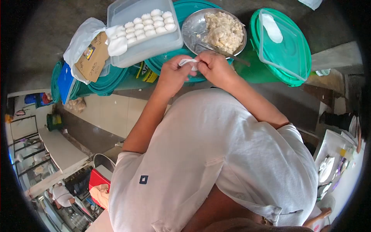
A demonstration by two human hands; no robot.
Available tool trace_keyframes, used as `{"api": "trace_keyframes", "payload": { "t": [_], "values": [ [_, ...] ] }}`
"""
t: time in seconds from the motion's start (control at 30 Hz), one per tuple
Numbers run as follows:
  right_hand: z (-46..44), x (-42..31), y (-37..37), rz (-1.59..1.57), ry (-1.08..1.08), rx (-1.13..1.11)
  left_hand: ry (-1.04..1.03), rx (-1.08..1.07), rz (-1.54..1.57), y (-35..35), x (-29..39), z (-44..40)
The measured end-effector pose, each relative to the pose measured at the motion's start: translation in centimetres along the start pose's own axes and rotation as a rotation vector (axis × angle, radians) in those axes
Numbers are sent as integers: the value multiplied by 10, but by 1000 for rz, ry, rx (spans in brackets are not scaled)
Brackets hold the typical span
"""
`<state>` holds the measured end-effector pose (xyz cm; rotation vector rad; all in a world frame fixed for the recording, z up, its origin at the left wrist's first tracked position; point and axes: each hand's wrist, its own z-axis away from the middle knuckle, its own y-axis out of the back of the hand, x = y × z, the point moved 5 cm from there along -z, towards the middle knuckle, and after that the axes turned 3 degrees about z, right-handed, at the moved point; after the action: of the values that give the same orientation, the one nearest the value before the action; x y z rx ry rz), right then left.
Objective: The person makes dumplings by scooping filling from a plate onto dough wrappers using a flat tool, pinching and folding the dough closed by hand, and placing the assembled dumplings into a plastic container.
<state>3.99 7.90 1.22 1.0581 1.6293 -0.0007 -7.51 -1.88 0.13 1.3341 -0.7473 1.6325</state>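
In front of my chest, my left hand (172, 75) and my right hand (217, 69) pinch a thin white dough wrapper (188, 62) between their fingertips. Whether filling sits inside the wrapper cannot be made out. Just beyond my right hand is a round metal bowl (192, 28) holding a pale, lumpy filling (224, 31). A spatula-like tool with a dark flat blade (222, 52) lies across the bowl's near rim. Beyond my left hand, rows of round white dumplings (148, 26) fill part of a clear plastic box (154, 45). Flat white wrappers (116, 45) overlap its left side.
A green tub (292, 50) at right bears a clear lid (288, 63) with one white wrapper (271, 28) on it. Left of the box stand a cardboard piece (92, 63), a white plastic bag (81, 38) and teal lids (108, 83). Another person (62, 195) appears at lower left.
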Motion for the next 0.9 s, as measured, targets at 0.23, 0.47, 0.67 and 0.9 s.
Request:
{"api": "trace_keyframes", "payload": {
  "t": [0.23, 0.47, 0.67, 0.9],
  "values": [
    [2, 3, 8, 205, 160, -169, -44, 114, -26, -12, -3, 3],
    [10, 10, 23, -8, 106, -44, 21, 146, -58, -29, -4, 13],
    [13, 21, 27, 103, 83, -139, -51, 234, 54, -41, -6, 16],
    [11, 6, 29, 67, 73, -18, -16, 131, -50, -35, -6, 6]
  ]
}}
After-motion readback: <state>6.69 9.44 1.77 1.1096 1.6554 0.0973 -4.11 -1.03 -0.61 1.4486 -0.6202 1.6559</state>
